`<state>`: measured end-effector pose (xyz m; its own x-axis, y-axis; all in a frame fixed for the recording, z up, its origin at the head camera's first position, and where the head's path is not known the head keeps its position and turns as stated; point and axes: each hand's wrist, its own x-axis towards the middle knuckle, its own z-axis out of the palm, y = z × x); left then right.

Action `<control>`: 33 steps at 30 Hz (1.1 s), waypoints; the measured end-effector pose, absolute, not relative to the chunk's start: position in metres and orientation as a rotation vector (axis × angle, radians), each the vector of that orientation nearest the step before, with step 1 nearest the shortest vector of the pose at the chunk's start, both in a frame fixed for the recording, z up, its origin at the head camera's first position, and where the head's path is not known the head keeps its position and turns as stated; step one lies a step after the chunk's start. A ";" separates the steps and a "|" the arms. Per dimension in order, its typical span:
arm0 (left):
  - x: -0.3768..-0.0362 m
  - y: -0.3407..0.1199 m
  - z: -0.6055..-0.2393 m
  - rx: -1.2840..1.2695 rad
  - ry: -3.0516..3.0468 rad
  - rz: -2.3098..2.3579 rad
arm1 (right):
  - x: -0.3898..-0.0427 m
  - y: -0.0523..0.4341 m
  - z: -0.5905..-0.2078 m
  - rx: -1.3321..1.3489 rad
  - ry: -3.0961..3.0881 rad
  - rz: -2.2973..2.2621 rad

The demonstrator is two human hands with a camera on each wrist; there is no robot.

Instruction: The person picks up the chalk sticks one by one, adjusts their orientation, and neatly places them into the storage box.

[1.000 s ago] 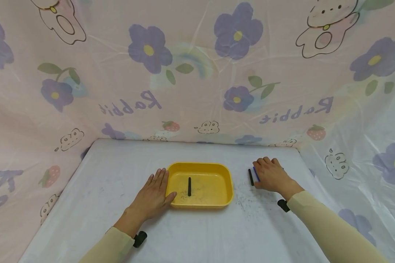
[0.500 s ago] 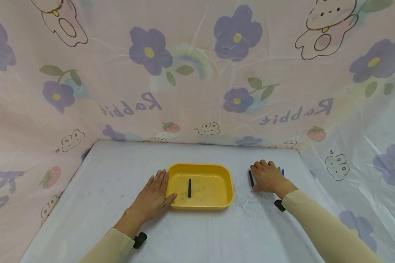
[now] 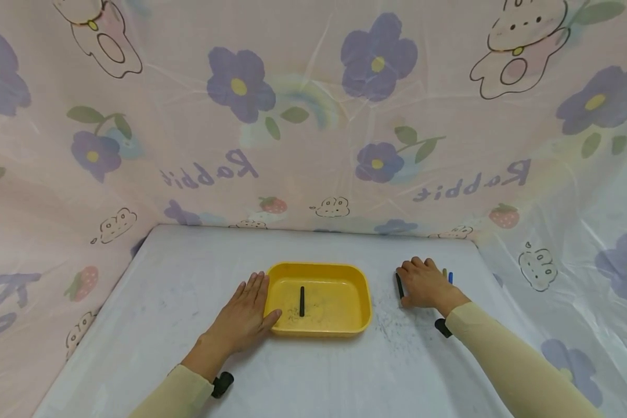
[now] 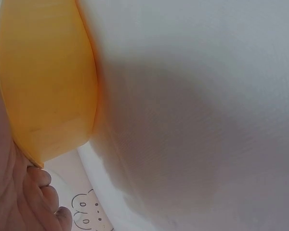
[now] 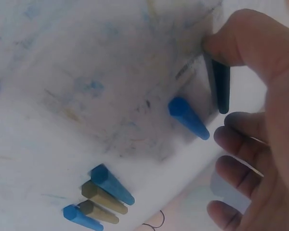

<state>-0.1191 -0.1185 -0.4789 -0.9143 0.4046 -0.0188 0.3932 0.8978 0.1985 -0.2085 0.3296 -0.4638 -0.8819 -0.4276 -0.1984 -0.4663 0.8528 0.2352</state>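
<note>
Both arms are wearing long, close-fitting sleeves in a pale cream-yellow, running down to the wrists. The left hand (image 3: 244,313) and the right hand (image 3: 423,284) are showing bare, no gloves and no rings that I can make out. A small black fitting is sitting at each wrist, just below the cuff, looking rounded on the left and more oblong on the right.

Pink flower-and-rabbit sheet (image 3: 313,116) backs scuffed white table (image 3: 188,278).
</note>
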 end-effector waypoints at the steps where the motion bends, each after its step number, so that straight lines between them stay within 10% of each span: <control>1: -0.119 -0.118 -0.479 0.633 3.001 0.295 | -0.209 0.329 -0.464 -0.695 2.883 0.419; 33: -0.120 -0.122 -0.479 0.635 3.018 0.316 | -0.200 0.265 -0.407 -0.788 3.118 0.359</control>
<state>-0.1197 -0.1217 -0.4789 -0.9154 0.4026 0.0011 0.3942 0.8955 0.2068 -0.1995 0.2651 -0.4071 -0.8772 -0.4788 0.0374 -0.4577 0.8571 0.2366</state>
